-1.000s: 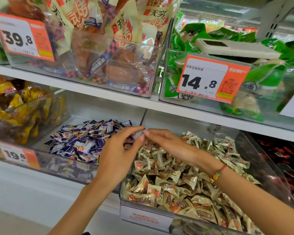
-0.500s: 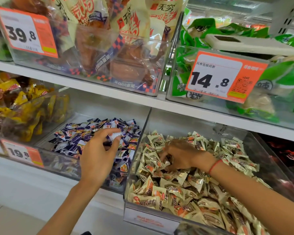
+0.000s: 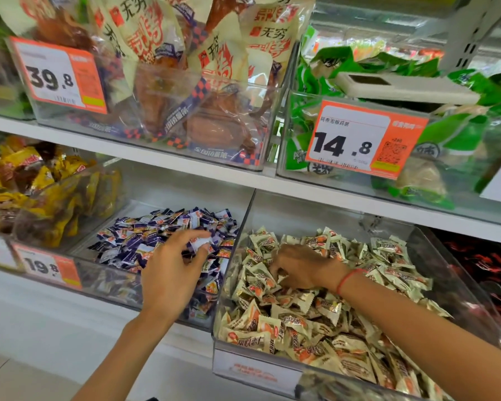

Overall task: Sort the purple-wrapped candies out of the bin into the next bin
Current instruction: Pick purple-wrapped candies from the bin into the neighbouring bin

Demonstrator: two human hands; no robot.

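Observation:
A clear bin (image 3: 451,273) at the lower right holds a heap of cream-and-orange wrapped candies (image 3: 315,316). The bin to its left (image 3: 99,280) holds purple-and-white wrapped candies (image 3: 145,235). My left hand (image 3: 172,273) hovers over the purple pile and pinches a purple-wrapped candy (image 3: 199,243) between its fingertips. Over in the cream pile, my right hand (image 3: 300,267) is palm down near the left wall. Its fingers are curled and its fingertips are buried, so anything it may hold is hidden.
The white shelf above (image 3: 185,169) carries clear bins of bagged snacks with orange price tags 39.8 (image 3: 58,76) and 14.8 (image 3: 365,140). Yellow packets (image 3: 41,192) fill the bin at far left, dark red packets (image 3: 492,273) the far right.
My hands met over the divider between the bins, then parted. The left hand carried a purple candy over the purple bin. The right hand dropped back into the cream candies.

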